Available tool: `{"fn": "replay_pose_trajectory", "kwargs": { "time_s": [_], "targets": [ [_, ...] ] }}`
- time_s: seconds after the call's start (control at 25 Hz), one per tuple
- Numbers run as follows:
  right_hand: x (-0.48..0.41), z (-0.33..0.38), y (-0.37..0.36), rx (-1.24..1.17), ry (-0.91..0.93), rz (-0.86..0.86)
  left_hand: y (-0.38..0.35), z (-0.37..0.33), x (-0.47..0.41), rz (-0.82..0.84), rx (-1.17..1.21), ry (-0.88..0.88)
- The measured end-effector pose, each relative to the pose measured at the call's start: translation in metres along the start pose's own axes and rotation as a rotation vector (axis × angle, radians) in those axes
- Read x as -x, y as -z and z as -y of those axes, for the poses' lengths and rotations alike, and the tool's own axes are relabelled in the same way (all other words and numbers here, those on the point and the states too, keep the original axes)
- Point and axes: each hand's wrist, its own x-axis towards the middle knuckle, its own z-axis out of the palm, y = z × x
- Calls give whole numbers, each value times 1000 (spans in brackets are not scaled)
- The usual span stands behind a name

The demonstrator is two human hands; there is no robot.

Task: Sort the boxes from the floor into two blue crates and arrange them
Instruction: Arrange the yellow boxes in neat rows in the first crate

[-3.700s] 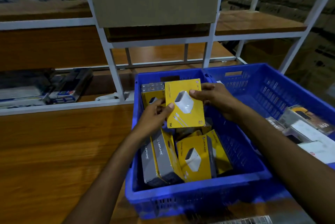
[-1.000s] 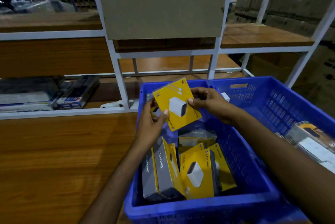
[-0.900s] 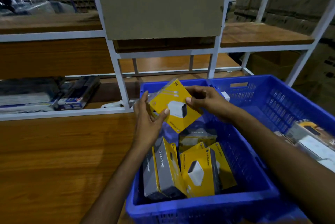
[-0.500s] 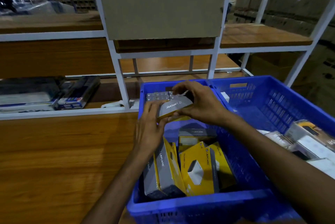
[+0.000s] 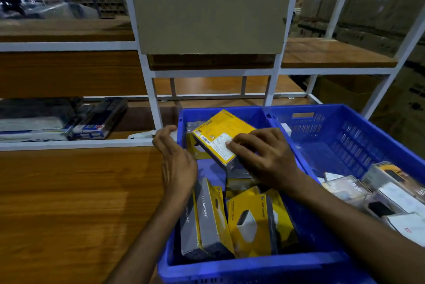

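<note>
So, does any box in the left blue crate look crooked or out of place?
Yes. The yellow box under the right hand lies tilted, back label up, at the far end of the left crate, while the near boxes stand on edge in a row.

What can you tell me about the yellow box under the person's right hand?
The yellow box is a flat retail carton that looks like cardboard, with a grey side edge. Its back faces up, showing a white label with a barcode and small print. It lies tilted at the far end of the left blue crate, leaning on another box there. The right hand presses its fingertips on the label end. The left hand is open beside it, at the crate's rim, not touching it.
</note>
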Motion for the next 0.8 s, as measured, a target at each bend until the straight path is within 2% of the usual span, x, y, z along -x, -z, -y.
{"fn": "replay_pose_trajectory", "kwargs": {
  "time_s": [0.08,0.2,0.36,0.48,0.6,0.8],
  "targets": [
    [0,1,-4,-2,-7,75,0,1,1,-18,-14,-2],
    [-12,-2,-12,-134,-147,172,-1,9,-2,-12,60,62],
    [-38,-1,-28,-612,-625,312,-3,18,-8,-31,149,137],
    [-60,-7,-46,-733,-904,342,-4,20,-10,-30,176,156],
    [-78,-18,-63,-670,-960,434,-5,20,-11,-28,189,174],
    [-74,-21,-90,-704,-850,557,-2,15,-9,-29,222,220]
  ]
}}
